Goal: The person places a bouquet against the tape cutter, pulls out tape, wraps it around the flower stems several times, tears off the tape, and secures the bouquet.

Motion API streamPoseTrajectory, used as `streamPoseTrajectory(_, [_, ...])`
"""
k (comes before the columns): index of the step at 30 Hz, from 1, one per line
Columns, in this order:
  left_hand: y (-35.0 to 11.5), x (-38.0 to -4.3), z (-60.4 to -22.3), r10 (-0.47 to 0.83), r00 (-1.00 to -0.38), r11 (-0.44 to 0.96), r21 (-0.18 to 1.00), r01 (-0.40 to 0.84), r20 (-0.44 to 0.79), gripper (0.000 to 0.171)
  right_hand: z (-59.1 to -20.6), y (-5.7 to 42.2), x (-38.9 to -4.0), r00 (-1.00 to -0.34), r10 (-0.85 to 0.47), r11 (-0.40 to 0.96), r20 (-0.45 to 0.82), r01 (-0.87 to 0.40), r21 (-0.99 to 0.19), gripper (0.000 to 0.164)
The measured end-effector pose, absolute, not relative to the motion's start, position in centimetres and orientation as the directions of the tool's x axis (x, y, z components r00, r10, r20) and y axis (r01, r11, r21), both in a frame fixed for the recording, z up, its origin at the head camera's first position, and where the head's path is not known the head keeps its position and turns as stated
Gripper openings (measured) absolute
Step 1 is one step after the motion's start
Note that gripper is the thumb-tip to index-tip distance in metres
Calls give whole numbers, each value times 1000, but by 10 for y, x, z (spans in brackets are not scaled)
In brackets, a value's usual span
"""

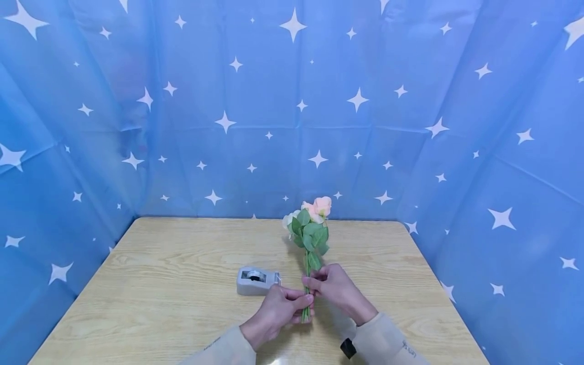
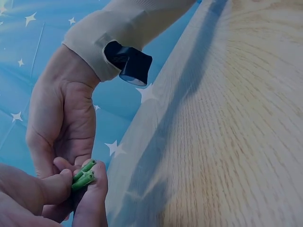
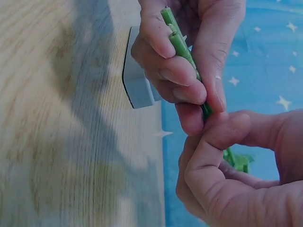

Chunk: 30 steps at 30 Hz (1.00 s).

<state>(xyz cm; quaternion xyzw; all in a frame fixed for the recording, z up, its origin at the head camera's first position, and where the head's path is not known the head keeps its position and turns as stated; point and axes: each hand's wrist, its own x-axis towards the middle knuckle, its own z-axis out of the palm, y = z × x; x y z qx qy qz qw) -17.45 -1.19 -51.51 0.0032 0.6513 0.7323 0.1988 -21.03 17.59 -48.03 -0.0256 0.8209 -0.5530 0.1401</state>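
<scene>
Our left hand (image 1: 276, 310) and right hand (image 1: 338, 288) pinch green stems (image 3: 180, 46) of pink and white flowers (image 1: 318, 208); sleeve lettering (image 1: 409, 349) is illegible.

Pink and white flowers (image 1: 321, 206), green stems (image 3: 182, 47) — grey tape dispenser (image 1: 253, 289), white-starred blue curtain (image 1: 269, 91).

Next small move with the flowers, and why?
Probably hold the stems with the left hand and free the right hand for the tape dispenser. The left grips near the stem ends, the right pinches higher up, and the dispenser sits close by. Whether tape is already on, I can't tell.
</scene>
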Motion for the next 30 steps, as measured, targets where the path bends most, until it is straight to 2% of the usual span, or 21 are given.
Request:
streamPoseTrajectory(11, [-12, -177, -518, 277, -930, -55, 963, -266, -241, 25, -486, 175, -212, -962, -211, 306, -176, 106, -946, 33])
streamPoseTrajectory(19, [-15, -178, -518, 289, -926, -64, 960, -273, -244, 25, -488, 174, -209, -968, -192, 302, -164, 101, -948, 30])
streamPoseTrajectory(24, [-22, -180, -518, 350, -903, -85, 952, -295, -249, 27, -489, 173, -211, -969, -188, 291, -162, 103, -951, 27])
streamPoseTrajectory(30, [-36, -186, -520, 474, -844, -121, 931, -345, -251, 28, -492, 175, -216, -959, -218, 251, -183, 127, -960, 24])
